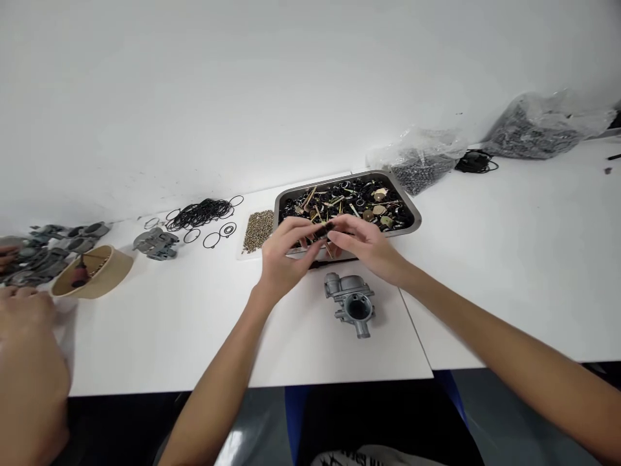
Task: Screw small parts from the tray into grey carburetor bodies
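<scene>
My left hand (287, 251) and my right hand (363, 246) meet over the front edge of a grey metal tray (416, 223). Between the fingertips of both is a small dark part (324, 230); its exact kind is too small to make out. A thin brass-coloured stem (328, 250) shows just below the fingers. The tray is full of mixed black, brass and metal small parts. Nearer me, a grey metal carburetor (350, 298) rests on the white table, its round bore facing me. A dark rod-like tool (334, 262) lies along the tray's front, partly hidden by my hands.
Left of the tray are a container of small brass pieces (259, 231), black rubber rings (201, 213) and another carburetor body (156, 243). A co-worker's hand (26, 323) is beside a beige bowl (116, 265) at far left. Plastic bags of parts (422, 165) stand along the wall.
</scene>
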`<state>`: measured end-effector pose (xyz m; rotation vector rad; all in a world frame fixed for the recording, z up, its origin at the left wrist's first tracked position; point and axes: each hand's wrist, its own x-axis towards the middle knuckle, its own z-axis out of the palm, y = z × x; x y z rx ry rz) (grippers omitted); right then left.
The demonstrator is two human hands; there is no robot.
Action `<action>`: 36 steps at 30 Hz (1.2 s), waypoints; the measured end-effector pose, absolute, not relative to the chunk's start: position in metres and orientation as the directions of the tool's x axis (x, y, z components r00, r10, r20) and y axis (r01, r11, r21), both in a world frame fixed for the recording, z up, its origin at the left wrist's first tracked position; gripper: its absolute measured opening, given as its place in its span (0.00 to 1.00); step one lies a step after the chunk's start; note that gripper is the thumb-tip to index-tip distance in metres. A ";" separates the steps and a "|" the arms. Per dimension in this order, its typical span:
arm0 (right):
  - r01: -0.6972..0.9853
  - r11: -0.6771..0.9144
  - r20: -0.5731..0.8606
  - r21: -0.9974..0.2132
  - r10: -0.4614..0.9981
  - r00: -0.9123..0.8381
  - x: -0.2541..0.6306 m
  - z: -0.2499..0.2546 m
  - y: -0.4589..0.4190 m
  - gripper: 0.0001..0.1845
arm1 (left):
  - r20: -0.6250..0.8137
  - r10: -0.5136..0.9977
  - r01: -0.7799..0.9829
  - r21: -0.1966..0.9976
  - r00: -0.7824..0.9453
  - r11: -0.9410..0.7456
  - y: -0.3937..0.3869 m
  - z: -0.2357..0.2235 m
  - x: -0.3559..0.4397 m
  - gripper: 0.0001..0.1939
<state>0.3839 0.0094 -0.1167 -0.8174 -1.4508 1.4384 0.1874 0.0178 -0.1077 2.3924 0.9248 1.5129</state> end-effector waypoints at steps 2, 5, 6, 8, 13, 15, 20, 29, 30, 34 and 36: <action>-0.063 0.074 0.096 -0.995 0.839 -0.535 0.384 -0.117 0.008 0.18 | 0.751 0.639 0.399 0.542 0.166 -0.740 0.006 -0.105 0.181 0.11; 0.110 0.120 0.001 -0.987 0.682 -0.732 0.383 -0.120 0.004 0.19 | 0.631 0.768 0.324 0.754 -0.113 -0.571 -0.034 -0.112 0.173 0.10; 0.129 0.145 -0.003 -0.981 0.655 -0.756 0.382 -0.122 0.003 0.19 | 0.553 0.808 0.295 0.822 -0.205 -0.488 -0.051 -0.118 0.172 0.09; 0.119 0.167 0.018 -0.979 0.648 -0.761 0.379 -0.126 0.001 0.19 | 0.383 0.845 0.243 0.919 -0.373 -0.309 -0.083 -0.129 0.176 0.07; 0.078 0.120 0.027 -0.990 0.692 -0.722 0.374 -0.131 -0.002 0.20 | 0.019 0.849 0.056 0.998 -0.528 0.012 -0.120 -0.149 0.202 0.11; 0.075 0.108 0.022 -0.991 0.697 -0.717 0.374 -0.130 -0.002 0.20 | -0.030 0.857 0.020 0.999 -0.514 0.048 -0.120 -0.149 0.212 0.12; 0.063 0.075 0.009 -0.995 0.707 -0.707 0.374 -0.130 -0.002 0.21 | -0.014 0.847 0.035 0.999 -0.532 0.038 -0.120 -0.149 0.219 0.12; 0.069 0.013 -0.032 -0.998 0.789 -0.613 0.370 -0.138 -0.004 0.21 | 0.066 0.889 0.168 0.986 -0.452 0.012 -0.142 -0.150 0.248 0.13; 0.062 0.015 -0.026 -0.998 0.785 -0.619 0.370 -0.137 -0.003 0.21 | 0.047 0.901 0.141 0.990 -0.430 0.015 -0.140 -0.149 0.249 0.13; 0.064 0.024 -0.023 -0.998 0.770 -0.637 0.371 -0.134 -0.002 0.22 | -0.036 0.945 0.031 0.998 -0.325 0.048 -0.129 -0.145 0.237 0.12; 0.071 0.025 -0.027 -0.997 0.763 -0.646 0.372 -0.132 -0.002 0.22 | -0.047 0.960 0.020 0.998 -0.276 0.054 -0.125 -0.146 0.227 0.12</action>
